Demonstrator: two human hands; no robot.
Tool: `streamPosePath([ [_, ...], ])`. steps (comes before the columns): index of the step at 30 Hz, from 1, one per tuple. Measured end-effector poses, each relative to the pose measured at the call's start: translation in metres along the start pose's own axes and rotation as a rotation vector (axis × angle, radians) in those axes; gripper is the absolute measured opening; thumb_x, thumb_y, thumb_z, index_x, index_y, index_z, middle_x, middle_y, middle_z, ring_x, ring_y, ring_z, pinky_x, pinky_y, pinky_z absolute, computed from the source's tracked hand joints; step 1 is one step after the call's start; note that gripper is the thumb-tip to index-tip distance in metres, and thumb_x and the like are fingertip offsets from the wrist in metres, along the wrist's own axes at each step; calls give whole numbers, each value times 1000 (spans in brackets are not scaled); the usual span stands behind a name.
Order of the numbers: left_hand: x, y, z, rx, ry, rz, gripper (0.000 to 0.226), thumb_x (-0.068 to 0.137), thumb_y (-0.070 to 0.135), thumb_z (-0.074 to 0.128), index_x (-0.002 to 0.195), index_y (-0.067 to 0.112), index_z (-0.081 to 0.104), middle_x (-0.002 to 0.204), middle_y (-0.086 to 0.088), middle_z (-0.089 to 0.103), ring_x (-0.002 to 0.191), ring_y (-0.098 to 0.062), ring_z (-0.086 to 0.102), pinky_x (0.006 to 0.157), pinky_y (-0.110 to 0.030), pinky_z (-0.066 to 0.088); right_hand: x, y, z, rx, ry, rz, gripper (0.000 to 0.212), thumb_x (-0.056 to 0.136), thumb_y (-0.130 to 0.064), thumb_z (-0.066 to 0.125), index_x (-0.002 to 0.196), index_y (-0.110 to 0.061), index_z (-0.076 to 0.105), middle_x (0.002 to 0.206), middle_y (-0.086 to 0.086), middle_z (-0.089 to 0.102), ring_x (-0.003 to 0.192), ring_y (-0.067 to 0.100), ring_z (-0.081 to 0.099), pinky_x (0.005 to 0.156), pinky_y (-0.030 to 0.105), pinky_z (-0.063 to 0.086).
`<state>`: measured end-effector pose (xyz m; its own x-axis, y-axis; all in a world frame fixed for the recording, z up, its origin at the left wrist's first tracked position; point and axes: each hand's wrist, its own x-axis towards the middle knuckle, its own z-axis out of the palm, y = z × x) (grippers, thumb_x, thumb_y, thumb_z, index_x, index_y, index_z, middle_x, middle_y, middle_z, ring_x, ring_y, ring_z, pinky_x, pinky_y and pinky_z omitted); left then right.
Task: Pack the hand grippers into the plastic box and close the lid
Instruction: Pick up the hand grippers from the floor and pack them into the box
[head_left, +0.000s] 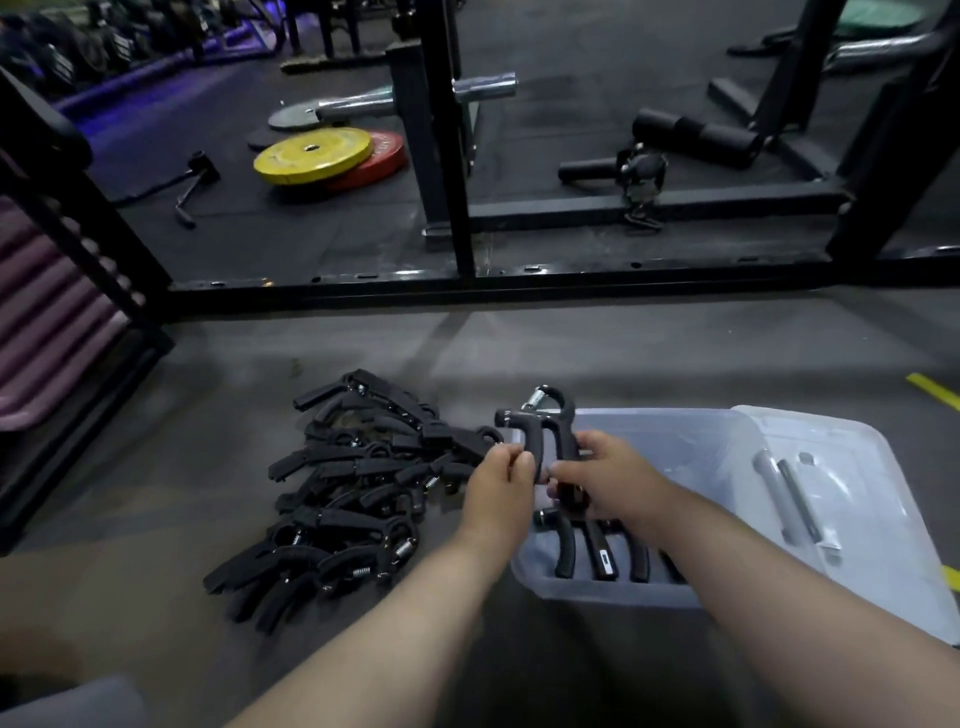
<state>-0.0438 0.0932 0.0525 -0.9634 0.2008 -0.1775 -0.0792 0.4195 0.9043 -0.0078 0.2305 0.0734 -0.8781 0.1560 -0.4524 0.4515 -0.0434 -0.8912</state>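
Note:
A black hand gripper (543, 423) with a steel spring is held upright over the near left corner of the clear plastic box (691, 441). My left hand (501, 486) pinches its left handle and my right hand (613, 480) holds the right handle. Several hand grippers (597, 545) lie side by side in the box's near end. A pile of several black hand grippers (358, 493) lies on the grey floor to the left of the box. The clear lid (841, 499) lies propped open against the box's right side.
A black rack frame (467, 286) crosses the floor beyond the pile. Yellow and red weight plates (327, 156) lie farther back. A dark rack with purple mats (57, 312) stands at the left. Yellow floor tape (935, 389) shows at the right.

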Motion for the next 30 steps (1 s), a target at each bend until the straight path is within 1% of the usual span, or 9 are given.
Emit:
streamPosePath([
  [2, -2, -5, 6, 149, -77, 128, 23, 94, 24, 47, 99, 16, 68, 94, 0, 68, 93, -18, 60, 88, -36, 48, 4, 7, -14, -263, 55, 36, 8, 86, -8, 66, 93, -5, 67, 83, 19, 70, 66, 23, 70, 57, 34, 59],
  [5, -2, -13, 15, 455, -68, 308, 26, 97, 23, 46, 107, 23, 71, 114, 7, 61, 111, -12, 48, 102, -26, 34, 11, 19, -33, -499, 124, 124, 10, 79, -4, 61, 88, -1, 65, 83, 22, 70, 77, 36, 71, 71, 47, 61],
  [10, 3, -35, 19, 516, -33, 188, 45, 94, 8, 41, 137, 17, 52, 154, 8, 33, 145, -9, 21, 118, -25, 12, 14, 43, -48, -939, 88, 314, 2, 87, -12, 54, 88, -14, 54, 77, 3, 57, 81, 24, 58, 74, 28, 48],
  [14, 3, -49, 24, 529, -77, 214, 55, 95, 10, 37, 149, 18, 34, 162, 10, 11, 149, -13, 10, 121, -29, 8, 38, 67, -41, -962, 56, 366, 17, 89, -10, 49, 100, -6, 61, 101, 14, 65, 99, 32, 62, 82, 33, 51],
  [18, 2, -60, 32, 534, 19, 247, 60, 87, 11, 33, 147, 13, 39, 160, 5, 20, 147, -18, 19, 121, -33, 15, 66, 78, -24, -949, 42, 390, 19, 89, -6, 48, 100, -2, 63, 89, 12, 62, 92, 31, 63, 72, 31, 48],
  [21, 3, -58, 32, 543, -10, 227, 64, 84, 11, 33, 148, 14, 37, 161, 7, 17, 148, -17, 17, 120, -37, 19, 80, 86, -13, -1027, 38, 443, 27, 91, -9, 51, 115, -3, 62, 112, 15, 65, 105, 31, 63, 83, 33, 51],
  [25, 4, -59, 31, 534, -11, 231, 66, 81, 13, 34, 147, 17, 38, 161, 11, 16, 147, -15, 18, 118, -37, 23, 85, 102, -7, -1058, 106, 461, 39, 91, -16, 47, 128, -8, 55, 138, 19, 47, 115, 32, 58, 95, 38, 48],
  [27, 5, -61, 32, 523, -13, 222, 65, 82, 12, 36, 147, 18, 38, 161, 12, 16, 147, -15, 18, 119, -37, 23, 85, 106, -7, -1073, 110, 473, 42, 91, -15, 44, 132, -10, 50, 143, 20, 35, 116, 34, 56, 96, 41, 47],
  [30, 5, -61, 31, 518, -8, 220, 65, 82, 10, 38, 146, 18, 39, 160, 11, 17, 147, -15, 18, 119, -37, 23, 84, 110, -6, -1076, 96, 495, 47, 92, -19, 50, 137, -10, 39, 144, 20, 35, 124, 38, 50, 99, 45, 43],
])
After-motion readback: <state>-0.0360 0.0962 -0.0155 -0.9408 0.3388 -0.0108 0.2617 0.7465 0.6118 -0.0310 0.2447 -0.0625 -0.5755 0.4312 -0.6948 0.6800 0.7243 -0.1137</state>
